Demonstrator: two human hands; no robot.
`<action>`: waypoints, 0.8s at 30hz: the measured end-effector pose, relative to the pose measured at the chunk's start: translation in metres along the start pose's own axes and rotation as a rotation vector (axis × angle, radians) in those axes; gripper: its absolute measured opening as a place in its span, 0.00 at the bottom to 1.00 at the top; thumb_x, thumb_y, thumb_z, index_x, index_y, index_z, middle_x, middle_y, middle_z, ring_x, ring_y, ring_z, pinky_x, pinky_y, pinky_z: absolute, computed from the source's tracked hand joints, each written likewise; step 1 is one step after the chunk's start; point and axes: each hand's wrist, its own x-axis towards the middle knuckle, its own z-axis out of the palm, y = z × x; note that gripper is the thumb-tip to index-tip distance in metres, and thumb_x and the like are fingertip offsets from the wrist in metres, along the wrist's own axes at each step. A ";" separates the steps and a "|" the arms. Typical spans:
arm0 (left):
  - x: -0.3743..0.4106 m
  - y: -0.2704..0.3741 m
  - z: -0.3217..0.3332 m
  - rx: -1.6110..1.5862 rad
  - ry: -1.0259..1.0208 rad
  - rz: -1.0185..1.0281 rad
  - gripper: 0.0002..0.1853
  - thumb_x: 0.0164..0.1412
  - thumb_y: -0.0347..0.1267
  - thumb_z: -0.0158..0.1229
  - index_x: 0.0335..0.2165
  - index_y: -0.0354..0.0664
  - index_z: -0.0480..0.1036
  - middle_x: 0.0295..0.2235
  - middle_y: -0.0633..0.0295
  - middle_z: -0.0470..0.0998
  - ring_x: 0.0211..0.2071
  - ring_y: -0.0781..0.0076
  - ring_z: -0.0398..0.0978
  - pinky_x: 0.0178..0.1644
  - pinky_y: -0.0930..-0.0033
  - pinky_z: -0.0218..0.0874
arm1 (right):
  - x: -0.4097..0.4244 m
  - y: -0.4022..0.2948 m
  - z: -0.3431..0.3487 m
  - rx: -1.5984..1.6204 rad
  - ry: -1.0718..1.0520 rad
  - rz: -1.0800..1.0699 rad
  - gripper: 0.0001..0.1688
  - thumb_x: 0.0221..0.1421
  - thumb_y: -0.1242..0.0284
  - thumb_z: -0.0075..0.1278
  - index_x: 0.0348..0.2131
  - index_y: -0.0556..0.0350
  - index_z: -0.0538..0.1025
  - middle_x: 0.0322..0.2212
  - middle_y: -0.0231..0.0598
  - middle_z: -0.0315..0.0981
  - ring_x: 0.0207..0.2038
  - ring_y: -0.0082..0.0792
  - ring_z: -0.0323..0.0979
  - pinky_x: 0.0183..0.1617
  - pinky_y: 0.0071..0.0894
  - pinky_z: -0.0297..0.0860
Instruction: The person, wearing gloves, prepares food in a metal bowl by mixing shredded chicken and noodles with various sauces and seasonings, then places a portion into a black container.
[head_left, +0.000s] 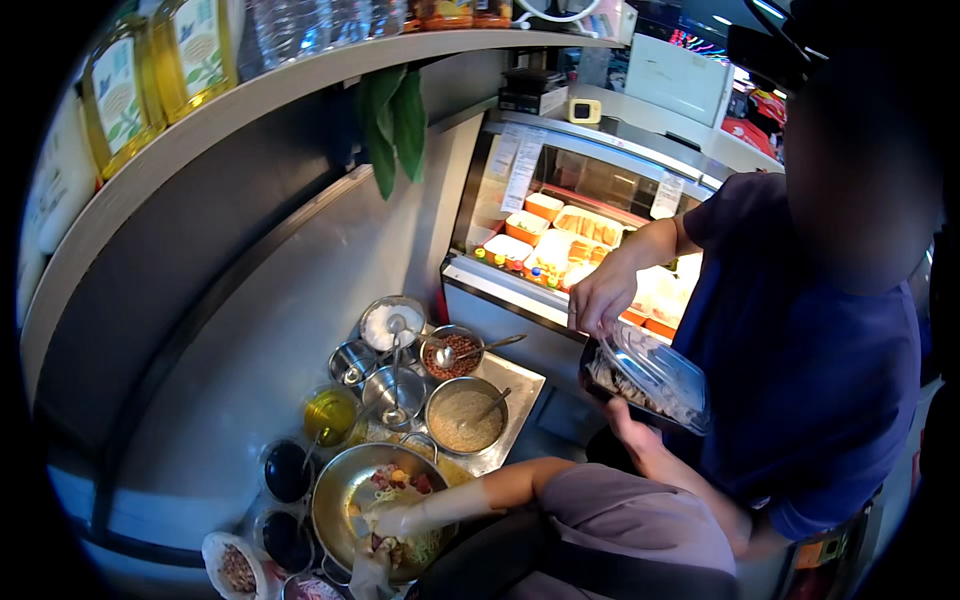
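A wide stainless-steel mixing bowl with loop handles stands before me. In it lie pale shreds, reddish pieces and a yellow-orange dab. My right hand, in a thin translucent glove, reaches into the bowl among the food; its fingers are partly hidden. At the bowl's lower edge is my left hand, gloved too, close to the right one and cut by the frame bottom. Whether either hand grips food is not clear.
Beyond the bowl are pots of peanuts, tan granules and white powder, yellow oil and dark liquids. A co-worker's hands hold a lidded black container near a lit display case. A bottle-laden shelf overhangs.
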 end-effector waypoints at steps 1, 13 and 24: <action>-0.004 0.002 0.001 0.005 0.018 0.000 0.11 0.71 0.34 0.52 0.46 0.40 0.74 0.27 0.63 0.79 0.23 0.75 0.74 0.24 0.74 0.65 | 0.010 0.010 0.005 0.140 -0.024 0.046 0.15 0.59 0.71 0.50 0.44 0.59 0.78 0.30 0.41 0.78 0.37 0.37 0.77 0.40 0.39 0.73; -0.014 -0.013 -0.004 -0.117 0.152 -0.012 0.14 0.72 0.39 0.50 0.40 0.39 0.72 0.21 0.61 0.78 0.17 0.73 0.71 0.20 0.70 0.60 | -0.001 0.004 -0.012 -0.733 0.104 0.140 0.27 0.67 0.54 0.40 0.52 0.54 0.73 0.48 0.56 0.76 0.50 0.53 0.76 0.55 0.50 0.69; 0.059 -0.079 0.020 -0.553 0.027 0.017 0.19 0.74 0.43 0.40 0.40 0.41 0.71 0.25 0.59 0.79 0.17 0.69 0.70 0.16 0.67 0.56 | -0.008 0.002 -0.013 -0.434 -0.067 -0.205 0.34 0.67 0.48 0.38 0.59 0.54 0.67 0.56 0.53 0.65 0.55 0.53 0.67 0.57 0.60 0.63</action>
